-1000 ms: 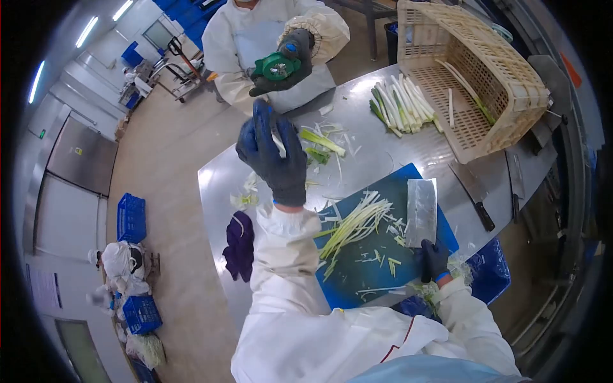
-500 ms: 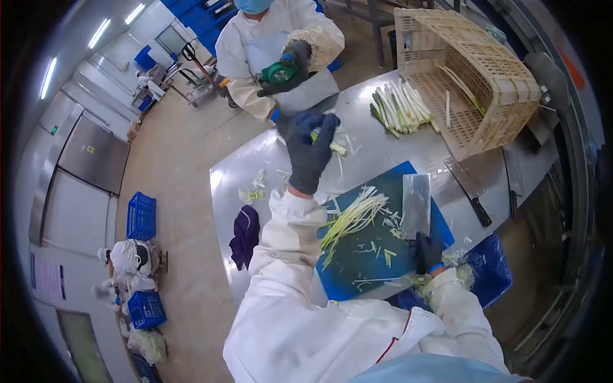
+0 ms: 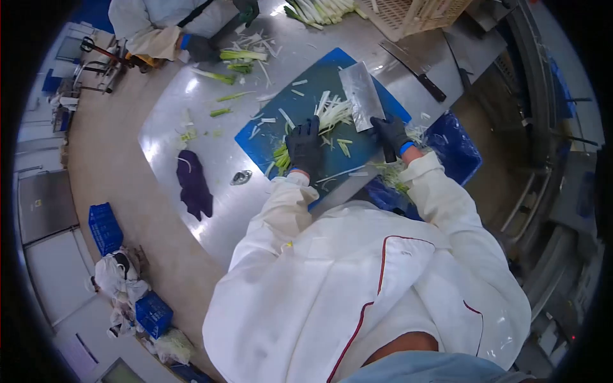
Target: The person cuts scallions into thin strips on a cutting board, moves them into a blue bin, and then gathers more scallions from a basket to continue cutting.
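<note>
My gloved left hand (image 3: 304, 147) is closed over a bundle of shredded scallions (image 3: 334, 113) on the blue cutting board (image 3: 337, 59). White strips stick out beyond its fingers, and green ends show on its other side. My gloved right hand (image 3: 391, 135) grips the dark handle of a cleaver (image 3: 362, 96). The broad blade lies over the board's right part, close to the white strips. Loose scallion bits (image 3: 343, 147) are scattered on the board between my hands.
A co-worker's gloved hand (image 3: 202, 50) is at the table's far left, near cut scallions (image 3: 242, 56). A second knife (image 3: 415, 71) lies right of the board. A purple cloth (image 3: 193, 185) rests on the left. A blue bag-lined bin (image 3: 453, 148) stands at the right edge.
My left hand has come back from the far side of the table onto the scallion bundle. My right hand has gone onto the cleaver's handle. The view has tilted downward.
</note>
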Demonstrator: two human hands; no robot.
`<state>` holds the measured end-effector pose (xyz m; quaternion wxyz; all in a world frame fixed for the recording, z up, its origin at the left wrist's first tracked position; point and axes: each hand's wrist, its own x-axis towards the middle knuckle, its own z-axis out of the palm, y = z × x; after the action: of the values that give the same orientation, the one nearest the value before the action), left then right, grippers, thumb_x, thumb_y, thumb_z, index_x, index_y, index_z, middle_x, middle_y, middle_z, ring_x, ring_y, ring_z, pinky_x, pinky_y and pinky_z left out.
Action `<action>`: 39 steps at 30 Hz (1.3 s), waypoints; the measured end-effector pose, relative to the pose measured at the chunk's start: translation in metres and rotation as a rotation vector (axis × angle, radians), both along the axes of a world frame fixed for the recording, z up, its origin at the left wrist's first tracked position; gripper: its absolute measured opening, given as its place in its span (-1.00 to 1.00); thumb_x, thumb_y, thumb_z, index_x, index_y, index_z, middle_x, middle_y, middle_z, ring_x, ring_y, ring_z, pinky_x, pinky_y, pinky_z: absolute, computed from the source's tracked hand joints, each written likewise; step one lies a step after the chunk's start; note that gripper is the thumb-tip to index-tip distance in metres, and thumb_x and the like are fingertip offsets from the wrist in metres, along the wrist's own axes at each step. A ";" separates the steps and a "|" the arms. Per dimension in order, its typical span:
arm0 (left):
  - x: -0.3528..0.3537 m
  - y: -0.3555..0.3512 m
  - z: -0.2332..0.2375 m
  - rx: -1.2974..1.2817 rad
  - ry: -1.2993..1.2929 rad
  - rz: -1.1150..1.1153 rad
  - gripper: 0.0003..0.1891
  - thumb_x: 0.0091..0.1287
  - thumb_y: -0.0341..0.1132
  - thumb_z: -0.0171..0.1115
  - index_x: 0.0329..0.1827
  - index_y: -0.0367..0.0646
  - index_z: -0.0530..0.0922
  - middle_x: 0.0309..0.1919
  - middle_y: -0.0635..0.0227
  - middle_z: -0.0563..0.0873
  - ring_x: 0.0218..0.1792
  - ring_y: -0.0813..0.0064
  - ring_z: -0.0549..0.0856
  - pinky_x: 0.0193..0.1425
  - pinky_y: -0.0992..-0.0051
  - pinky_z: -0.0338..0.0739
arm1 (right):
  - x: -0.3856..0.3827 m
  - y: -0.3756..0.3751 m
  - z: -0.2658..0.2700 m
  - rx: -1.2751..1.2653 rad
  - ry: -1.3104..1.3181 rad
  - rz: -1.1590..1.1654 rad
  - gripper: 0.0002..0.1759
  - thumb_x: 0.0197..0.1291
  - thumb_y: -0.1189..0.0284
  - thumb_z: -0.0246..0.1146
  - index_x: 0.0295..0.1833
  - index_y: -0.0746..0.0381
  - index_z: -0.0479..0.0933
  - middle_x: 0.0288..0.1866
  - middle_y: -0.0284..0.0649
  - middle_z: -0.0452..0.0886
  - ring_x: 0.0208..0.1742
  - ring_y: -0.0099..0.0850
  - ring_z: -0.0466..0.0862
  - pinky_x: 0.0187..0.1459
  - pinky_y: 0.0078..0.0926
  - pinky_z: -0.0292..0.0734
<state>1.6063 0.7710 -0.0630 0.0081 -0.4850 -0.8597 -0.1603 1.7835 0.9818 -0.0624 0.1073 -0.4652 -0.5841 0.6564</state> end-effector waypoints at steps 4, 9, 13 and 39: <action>0.023 -0.008 0.001 0.019 0.023 -0.048 -0.35 0.18 -0.21 0.26 0.43 0.05 0.43 0.24 0.18 0.59 0.13 0.09 0.60 0.14 0.01 0.41 | 0.018 -0.001 0.031 0.216 -0.116 0.114 -0.64 0.24 0.24 0.35 -0.04 0.32 0.62 -0.48 -0.14 0.70 -0.60 -0.39 0.67 -0.52 -0.37 0.55; 0.012 -0.010 0.013 0.022 -0.084 -0.065 -0.25 0.21 0.02 0.31 0.47 -0.05 0.38 0.35 0.08 0.51 0.29 -0.02 0.51 0.32 -0.06 0.32 | 0.027 -0.009 0.070 0.718 -0.365 0.344 -0.62 0.30 0.11 0.25 -0.01 0.19 0.63 -0.34 -0.05 0.73 -0.38 -0.10 0.74 -0.28 -0.16 0.61; 0.006 -0.013 0.022 0.048 -0.136 -0.058 -0.11 0.16 0.19 0.34 0.50 -0.11 0.33 0.42 0.04 0.43 0.37 -0.07 0.43 0.43 -0.05 0.22 | 0.028 -0.037 0.102 0.911 -0.402 0.386 -0.64 0.31 0.08 0.23 0.01 0.10 0.63 -0.25 -0.04 0.73 -0.23 0.05 0.71 -0.20 -0.02 0.59; 0.003 -0.034 0.012 0.213 -0.245 -0.026 -0.44 0.19 -0.03 0.40 0.22 -0.10 0.61 0.15 0.14 0.68 0.19 0.07 0.61 0.34 0.09 0.38 | 0.011 -0.093 0.112 0.923 -0.378 0.568 -0.72 0.35 0.20 0.18 -0.18 0.22 0.56 -0.37 0.06 0.67 -0.30 0.10 0.69 -0.27 0.06 0.56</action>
<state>1.6096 0.7366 -0.0511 -0.0474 -0.4694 -0.8259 -0.3087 1.7948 0.8890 0.0494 0.0124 -0.3044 -0.9213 0.2418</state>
